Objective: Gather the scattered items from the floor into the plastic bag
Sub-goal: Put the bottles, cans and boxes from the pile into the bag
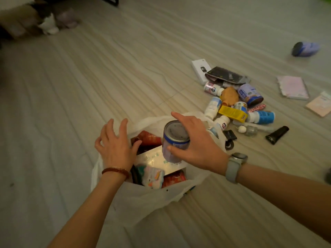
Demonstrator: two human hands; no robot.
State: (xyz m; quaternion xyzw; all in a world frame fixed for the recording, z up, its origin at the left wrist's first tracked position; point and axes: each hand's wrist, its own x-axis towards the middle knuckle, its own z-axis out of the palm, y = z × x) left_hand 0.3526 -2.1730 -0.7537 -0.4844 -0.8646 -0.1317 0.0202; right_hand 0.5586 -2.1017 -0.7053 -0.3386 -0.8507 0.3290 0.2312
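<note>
A white plastic bag sits open on the floor with red packets, a flat silver box and a small pastel packet inside. My right hand grips a purple-and-blue can from above, over the bag's mouth. My left hand rests with spread fingers at the bag's left rim. To the right of the bag lies a pile of scattered items: white bottles, a yellow box, another purple can, a black tube and a white box.
Two pale notepads lie at the far right, and a purple can lies alone further back. A blurred white-and-lilac object sits at the top left. The floor is pale wood-grain tile.
</note>
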